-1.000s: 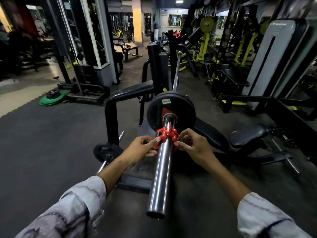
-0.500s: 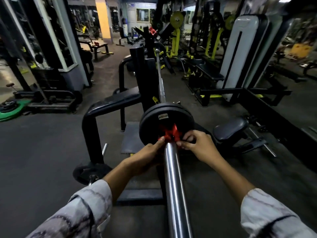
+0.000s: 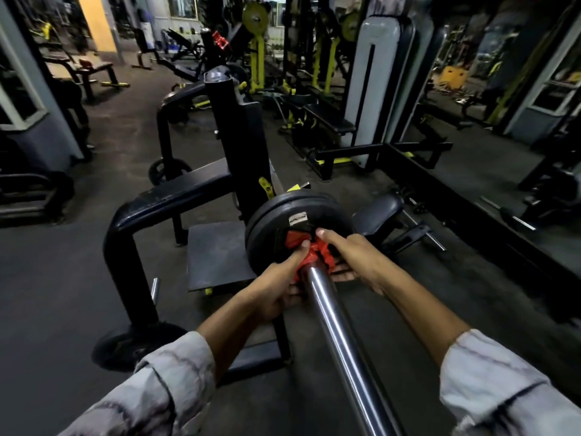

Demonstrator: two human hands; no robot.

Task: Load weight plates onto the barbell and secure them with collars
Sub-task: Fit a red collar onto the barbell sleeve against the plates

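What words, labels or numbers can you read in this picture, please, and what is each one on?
Sticker on the plate: dark lettering on a pale label, too blurred to read.
Panels on the far wall: too small to read.
Nothing legible on the collar or bar.

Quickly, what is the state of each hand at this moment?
Left hand: closed, gripping the red collar on the barbell sleeve.
Right hand: closed, gripping the same red collar.
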